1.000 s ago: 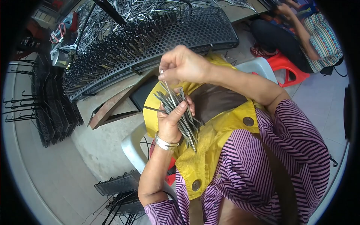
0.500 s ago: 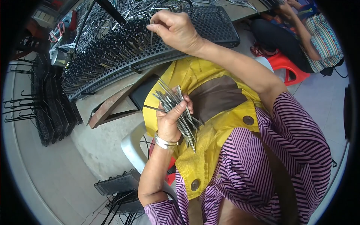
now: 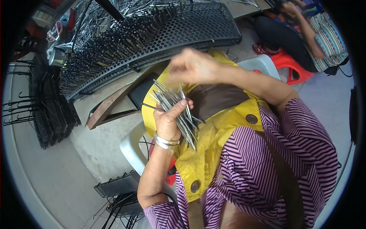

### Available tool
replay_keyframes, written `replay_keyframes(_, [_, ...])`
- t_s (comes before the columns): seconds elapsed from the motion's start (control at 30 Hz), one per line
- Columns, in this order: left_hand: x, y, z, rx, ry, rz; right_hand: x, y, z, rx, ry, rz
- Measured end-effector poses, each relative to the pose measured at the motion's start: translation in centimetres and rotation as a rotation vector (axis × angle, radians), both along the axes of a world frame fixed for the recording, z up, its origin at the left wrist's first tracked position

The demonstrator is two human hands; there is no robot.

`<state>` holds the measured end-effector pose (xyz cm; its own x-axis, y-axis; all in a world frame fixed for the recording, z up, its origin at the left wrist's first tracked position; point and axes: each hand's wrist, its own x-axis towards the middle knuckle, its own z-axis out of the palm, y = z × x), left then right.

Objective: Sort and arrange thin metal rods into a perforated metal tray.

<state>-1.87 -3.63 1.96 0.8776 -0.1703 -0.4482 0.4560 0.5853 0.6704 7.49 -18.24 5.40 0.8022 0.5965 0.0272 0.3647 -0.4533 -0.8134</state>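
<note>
A bundle of thin metal rods (image 3: 182, 124) is clasped in my left hand (image 3: 167, 120), its thumb laid across them, in front of the yellow apron. Just above the bundle's upper ends hovers my right hand (image 3: 194, 66), smeared by motion, so its fingers cannot be made out. Beyond both hands lies a long black perforated rack (image 3: 198, 28). Upright dark rods (image 3: 114, 49) stand packed in the holes of its left and middle parts, while the holes toward the right end show bare.
Loose metal rods (image 3: 101, 15) are heaped behind the rack. A metal cup (image 3: 57, 57) and red-handled scissors (image 3: 54, 32) lie at the far left. Black racks with hooks (image 3: 53, 103) stand left; more racks (image 3: 120, 185) are below. Another person (image 3: 328, 42) sits at right beside a red stool (image 3: 295, 72).
My right hand has come away from the rack, down toward the bundle in my left hand. The left hand keeps its hold, almost in place.
</note>
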Motion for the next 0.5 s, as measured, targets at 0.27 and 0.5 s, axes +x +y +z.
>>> replay_keyframes(0.27, [0.1, -0.4, 1.2, 0.042, 0.01, -0.03, -5.4, -0.5, -2.5, 0.456, 0.603, -0.189])
replay_keyframes(0.5, [-0.2, -0.4, 0.2, 0.081, 0.016, -0.021, -5.4, -1.1, -2.2, 0.336, 0.63, -0.292])
